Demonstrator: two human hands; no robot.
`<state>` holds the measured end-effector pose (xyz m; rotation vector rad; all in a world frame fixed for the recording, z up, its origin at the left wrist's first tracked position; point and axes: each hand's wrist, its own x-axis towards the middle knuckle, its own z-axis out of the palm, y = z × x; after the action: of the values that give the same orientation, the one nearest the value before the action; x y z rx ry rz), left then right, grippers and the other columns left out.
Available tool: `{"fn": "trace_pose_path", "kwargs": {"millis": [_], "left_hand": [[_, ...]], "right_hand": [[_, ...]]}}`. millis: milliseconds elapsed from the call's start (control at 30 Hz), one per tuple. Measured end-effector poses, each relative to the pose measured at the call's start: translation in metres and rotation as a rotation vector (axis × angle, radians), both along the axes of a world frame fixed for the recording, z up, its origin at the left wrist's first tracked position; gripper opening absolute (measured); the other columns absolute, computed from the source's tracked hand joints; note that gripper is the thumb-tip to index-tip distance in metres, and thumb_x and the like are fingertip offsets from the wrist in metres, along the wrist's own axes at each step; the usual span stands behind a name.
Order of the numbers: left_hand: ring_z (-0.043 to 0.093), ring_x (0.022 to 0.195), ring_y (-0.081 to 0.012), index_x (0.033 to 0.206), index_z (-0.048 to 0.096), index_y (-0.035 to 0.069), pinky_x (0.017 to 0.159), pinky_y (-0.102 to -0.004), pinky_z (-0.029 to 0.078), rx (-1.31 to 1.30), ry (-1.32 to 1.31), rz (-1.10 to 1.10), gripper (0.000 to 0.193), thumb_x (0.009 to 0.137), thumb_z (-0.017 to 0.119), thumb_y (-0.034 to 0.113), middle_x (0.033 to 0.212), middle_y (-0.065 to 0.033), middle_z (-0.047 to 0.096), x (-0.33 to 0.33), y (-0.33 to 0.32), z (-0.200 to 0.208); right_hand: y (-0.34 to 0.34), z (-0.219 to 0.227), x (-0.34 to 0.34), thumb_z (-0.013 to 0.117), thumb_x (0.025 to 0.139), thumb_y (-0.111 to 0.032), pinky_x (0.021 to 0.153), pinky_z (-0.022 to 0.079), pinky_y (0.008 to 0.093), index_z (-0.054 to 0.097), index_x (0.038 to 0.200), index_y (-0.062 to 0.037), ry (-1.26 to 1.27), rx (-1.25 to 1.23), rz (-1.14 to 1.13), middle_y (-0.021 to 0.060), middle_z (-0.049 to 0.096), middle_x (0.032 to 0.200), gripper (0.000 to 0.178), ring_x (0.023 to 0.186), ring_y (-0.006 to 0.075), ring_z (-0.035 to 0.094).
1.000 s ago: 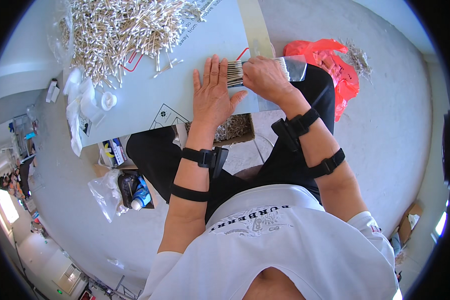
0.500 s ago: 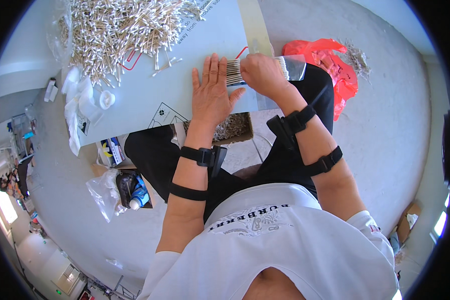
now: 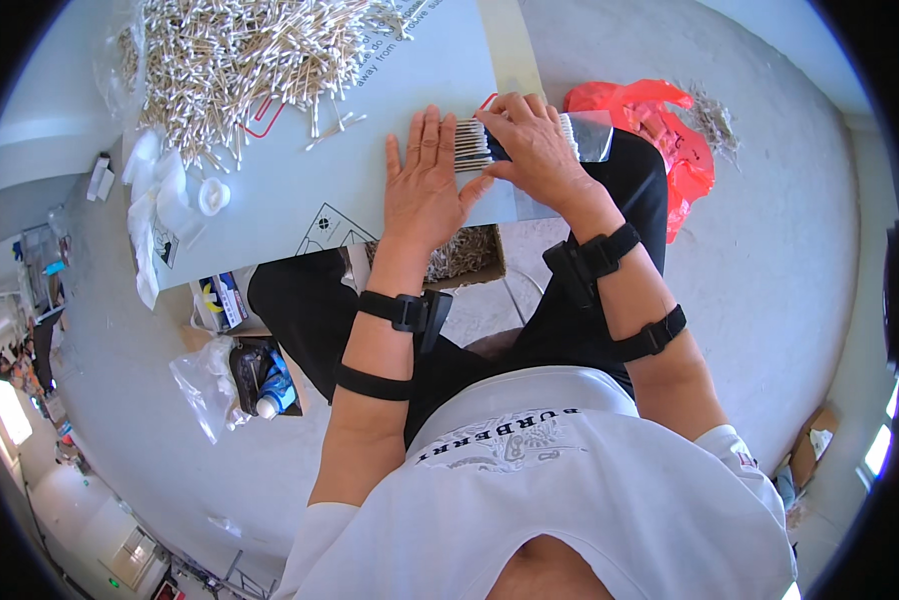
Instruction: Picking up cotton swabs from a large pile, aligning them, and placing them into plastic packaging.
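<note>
**While the bundle sits near the table edge, a slip could scatter it**

Although both hands have the cotton swabs under control, the arrangement looks fragile. The left hand [image 3: 425, 190] lies flat on the pale table [image 3: 300, 190], fingers spread and straight, its fingertip side butted against the ends of a small bundle of swabs [image 3: 472, 146]. The right hand [image 3: 535, 145] is curled over the same bundle from the other side, closed around it together with what looks like a grey packet [image 3: 592, 135]; how firmly the fingers pinch cannot be told, since the hand hides them.

The bundle rests on the table close to its near right corner, just beside the edge above the person's lap. If the right hand loosens while the left pushes to square the ends, I judge that swabs could fan out or roll off the edge, towards the box of sticks [image 3: 465, 255] below or the floor. Pushing too hard with the flat palm could bend the thin sticks or drive some out of line.

The big loose heap of swabs [image 3: 240, 60] lies well apart at the far side of the table, so a sweep of the left forearm seems unlikely to disturb it. The red plastic bag [image 3: 660, 130] on the floor sits near the right elbow side and could snag fallen pieces.
</note>
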<state>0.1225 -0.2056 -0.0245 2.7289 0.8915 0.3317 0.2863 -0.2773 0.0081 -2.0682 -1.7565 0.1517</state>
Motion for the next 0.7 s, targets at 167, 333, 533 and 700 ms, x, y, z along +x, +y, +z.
{"fn": "trace_pose_path", "kwargs": {"millis": [167, 333, 533, 700], "left_hand": [[0.018, 0.147, -0.0263, 0.149, 0.027, 0.005, 0.118, -0.0515, 0.007, -0.001, 0.032, -0.003, 0.082, 0.090, 0.051, 0.056, 0.157, -0.0138, 0.023, 0.001, 0.000, -0.002], [0.016, 0.147, -0.0257, 0.151, 0.025, 0.008, 0.118, -0.0507, 0.007, -0.026, 0.058, 0.006, 0.080, 0.091, 0.051, 0.054, 0.158, -0.0125, 0.021, 0.000, 0.000, 0.001], [0.017, 0.147, -0.0277, 0.151, 0.025, 0.011, 0.118, -0.0515, 0.008, -0.011, 0.064, 0.005, 0.079, 0.090, 0.055, 0.051, 0.158, -0.0137, 0.021, 0.003, -0.003, 0.004], [0.017, 0.147, -0.0309, 0.152, 0.024, 0.014, 0.117, -0.0526, 0.009, 0.006, 0.089, 0.020, 0.079, 0.090, 0.055, 0.051, 0.158, -0.0160, 0.020, 0.010, -0.011, 0.005]], "right_hand": [[0.001, -0.001, 0.004, 0.081, 0.065, -0.017, 0.097, 0.038, 0.0395, 0.066, 0.115, -0.0095, 0.018, -0.094, 0.037, 0.0040, 0.055, 0.113, 0.053, 0.114, 0.0245, 0.047], [-0.013, -0.006, 0.023, 0.070, 0.079, -0.030, 0.107, 0.030, 0.0454, 0.057, 0.130, -0.0156, -0.096, 0.028, -0.048, 0.0067, 0.048, 0.134, 0.054, 0.129, 0.0270, 0.040], [-0.045, -0.036, 0.045, 0.041, 0.098, -0.050, 0.113, 0.009, 0.0616, 0.031, 0.149, -0.0271, -0.202, -0.070, -0.222, 0.0085, 0.024, 0.156, 0.057, 0.145, 0.0302, 0.018], [-0.046, -0.048, 0.035, 0.036, 0.099, -0.051, 0.111, 0.011, 0.0641, 0.027, 0.150, -0.0278, 0.087, -0.165, -0.293, 0.0108, 0.021, 0.158, 0.057, 0.146, 0.0308, 0.017]]}}
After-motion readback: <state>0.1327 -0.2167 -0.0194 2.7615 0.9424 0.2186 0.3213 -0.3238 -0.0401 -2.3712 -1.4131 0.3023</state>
